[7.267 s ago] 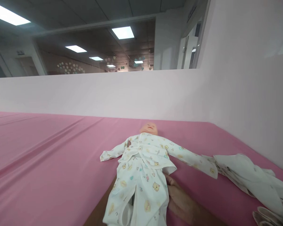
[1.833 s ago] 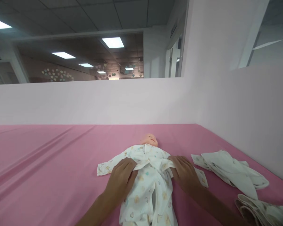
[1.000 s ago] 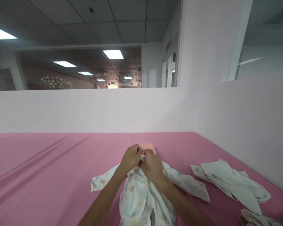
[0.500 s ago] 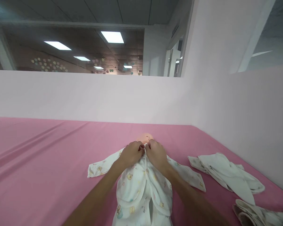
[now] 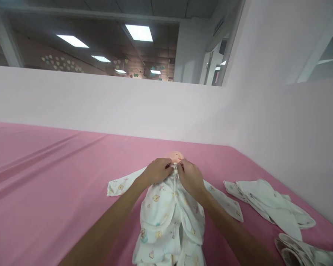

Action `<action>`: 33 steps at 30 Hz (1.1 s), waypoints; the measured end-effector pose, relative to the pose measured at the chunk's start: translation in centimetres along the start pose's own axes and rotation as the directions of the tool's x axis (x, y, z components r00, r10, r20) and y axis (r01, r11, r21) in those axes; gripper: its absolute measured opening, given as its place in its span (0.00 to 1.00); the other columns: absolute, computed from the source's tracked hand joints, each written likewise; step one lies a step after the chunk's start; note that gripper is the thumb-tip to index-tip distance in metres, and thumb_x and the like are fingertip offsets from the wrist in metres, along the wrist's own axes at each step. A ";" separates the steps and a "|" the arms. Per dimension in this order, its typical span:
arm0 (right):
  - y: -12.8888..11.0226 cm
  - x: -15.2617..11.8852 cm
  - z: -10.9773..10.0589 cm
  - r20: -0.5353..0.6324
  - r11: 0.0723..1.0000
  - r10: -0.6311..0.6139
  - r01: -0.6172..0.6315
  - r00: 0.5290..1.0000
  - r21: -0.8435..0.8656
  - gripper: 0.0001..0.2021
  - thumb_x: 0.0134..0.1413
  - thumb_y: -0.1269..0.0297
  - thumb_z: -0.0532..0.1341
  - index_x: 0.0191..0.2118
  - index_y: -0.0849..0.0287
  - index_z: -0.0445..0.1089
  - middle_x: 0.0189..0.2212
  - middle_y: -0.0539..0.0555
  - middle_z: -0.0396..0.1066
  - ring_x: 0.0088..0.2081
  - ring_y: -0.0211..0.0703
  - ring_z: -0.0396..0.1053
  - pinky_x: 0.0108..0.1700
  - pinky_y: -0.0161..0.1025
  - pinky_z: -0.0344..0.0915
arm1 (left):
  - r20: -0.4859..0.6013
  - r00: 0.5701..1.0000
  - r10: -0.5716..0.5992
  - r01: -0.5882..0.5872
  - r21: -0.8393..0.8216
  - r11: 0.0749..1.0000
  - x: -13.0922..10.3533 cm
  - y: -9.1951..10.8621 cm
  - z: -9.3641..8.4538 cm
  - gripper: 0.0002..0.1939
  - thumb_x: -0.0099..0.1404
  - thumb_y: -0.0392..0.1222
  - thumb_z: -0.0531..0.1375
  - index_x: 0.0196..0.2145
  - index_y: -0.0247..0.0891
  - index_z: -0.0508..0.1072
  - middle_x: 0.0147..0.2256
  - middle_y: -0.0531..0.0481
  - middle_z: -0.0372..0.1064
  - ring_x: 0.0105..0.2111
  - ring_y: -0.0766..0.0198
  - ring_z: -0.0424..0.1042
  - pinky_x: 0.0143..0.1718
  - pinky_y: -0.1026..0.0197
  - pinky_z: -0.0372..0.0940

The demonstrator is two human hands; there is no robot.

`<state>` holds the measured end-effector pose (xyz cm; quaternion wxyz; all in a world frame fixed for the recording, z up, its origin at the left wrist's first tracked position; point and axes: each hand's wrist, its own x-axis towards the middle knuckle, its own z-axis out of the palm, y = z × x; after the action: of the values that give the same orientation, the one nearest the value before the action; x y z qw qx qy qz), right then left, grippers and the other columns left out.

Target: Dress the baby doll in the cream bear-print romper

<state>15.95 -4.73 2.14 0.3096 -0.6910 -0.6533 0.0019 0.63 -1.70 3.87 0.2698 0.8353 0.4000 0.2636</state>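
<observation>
A doll, its pale head [image 5: 175,156] showing just beyond my hands, lies on the pink surface in a white garment [image 5: 162,210] printed with small bears. The sleeves spread out to both sides. My left hand [image 5: 159,170] pinches the cloth at the collar, fingers closed. Close beside it, my right hand [image 5: 190,177] grips the other side of the neckline with bent fingers. The front panels meet at the collar and part lower down. My fingertips hide the exact spot they hold.
White folded cloths [image 5: 272,203] lie to the right, with a rolled cloth [image 5: 302,251] nearer the bottom right corner. The pink surface [image 5: 58,177] has creases at the left. A white wall [image 5: 113,107] with windows stands behind, and another rises at the right.
The view has tilted and shifted slightly. Both hands remain at the collar, and the neckline cloth between them looks more gathered.
</observation>
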 end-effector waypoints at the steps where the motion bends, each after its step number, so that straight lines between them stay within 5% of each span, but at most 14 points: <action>1: 0.1 0.1 -0.1 0.017 1.000 0.007 -0.007 1.000 0.012 0.12 0.61 0.67 0.49 0.25 0.57 0.57 0.24 0.49 0.66 0.25 0.37 0.56 0.28 0.36 0.45 | 0.023 1.000 -0.003 0.004 -0.050 0.999 -0.2 0.1 -0.3 0.07 0.62 0.40 0.51 0.26 0.39 0.63 0.25 0.54 0.61 0.23 0.67 0.57 0.22 0.64 0.50; 5: -0.1 0.2 -0.7 0.102 0.966 -0.065 0.037 0.993 0.255 0.13 0.60 0.63 0.49 0.24 0.57 0.58 0.22 0.47 0.63 0.25 0.37 0.58 0.28 0.34 0.50 | 0.034 0.999 0.034 -0.029 -0.140 0.990 -0.4 0.1 -1.0 0.05 0.60 0.38 0.52 0.27 0.38 0.64 0.25 0.55 0.59 0.23 0.69 0.54 0.21 0.65 0.49; 8: -0.8 -0.1 -1.4 0.059 0.937 -0.058 0.034 0.997 0.348 0.13 0.61 0.58 0.49 0.28 0.56 0.63 0.25 0.48 0.65 0.28 0.38 0.62 0.31 0.34 0.54 | 0.029 0.999 0.014 -0.011 -0.101 0.995 -0.2 -0.1 -1.5 0.05 0.58 0.37 0.52 0.29 0.38 0.66 0.26 0.54 0.61 0.24 0.68 0.56 0.22 0.65 0.50; 14: -2.2 -1.8 -2.4 0.090 0.995 0.011 -0.019 0.996 0.095 0.11 0.54 0.54 0.57 0.36 0.56 0.62 0.40 0.53 0.67 0.34 0.42 0.64 0.32 0.35 0.54 | 0.016 0.998 -0.067 0.066 0.049 0.997 0.0 -0.8 -2.8 0.05 0.58 0.42 0.54 0.27 0.39 0.63 0.30 0.52 0.63 0.26 0.67 0.58 0.24 0.64 0.51; 21: -1.9 -2.6 -2.4 0.234 0.972 -0.112 0.156 0.966 -0.178 0.06 0.52 0.73 0.51 0.27 0.57 0.57 0.25 0.49 0.63 0.23 0.36 0.54 0.26 0.37 0.43 | 0.182 0.980 -0.075 0.067 0.050 0.997 -0.6 -0.6 -3.4 0.06 0.55 0.40 0.55 0.25 0.39 0.58 0.26 0.55 0.55 0.22 0.68 0.52 0.21 0.64 0.47; 28: -1.4 -1.8 -2.2 0.168 0.904 -0.116 0.175 0.979 -0.390 0.07 0.54 0.73 0.53 0.25 0.58 0.60 0.25 0.53 0.66 0.24 0.38 0.59 0.27 0.39 0.42 | 0.299 0.953 -0.049 0.040 0.038 0.998 -1.4 0.7 -3.3 0.04 0.55 0.41 0.56 0.26 0.40 0.63 0.27 0.54 0.62 0.24 0.66 0.58 0.23 0.64 0.51; 33: -1.6 -1.6 -2.7 0.126 0.894 -0.055 0.105 0.991 -0.435 0.07 0.54 0.70 0.53 0.25 0.58 0.61 0.24 0.53 0.66 0.26 0.41 0.62 0.28 0.38 0.43 | 0.277 0.961 -0.018 0.013 0.018 1.000 -1.7 1.3 -3.0 0.02 0.55 0.39 0.56 0.26 0.40 0.65 0.29 0.52 0.65 0.27 0.64 0.60 0.25 0.63 0.52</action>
<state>15.35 -7.38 4.40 0.1087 -0.7144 -0.6807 -0.1207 -1.60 -3.03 6.52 0.3183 0.8630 0.3669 0.1389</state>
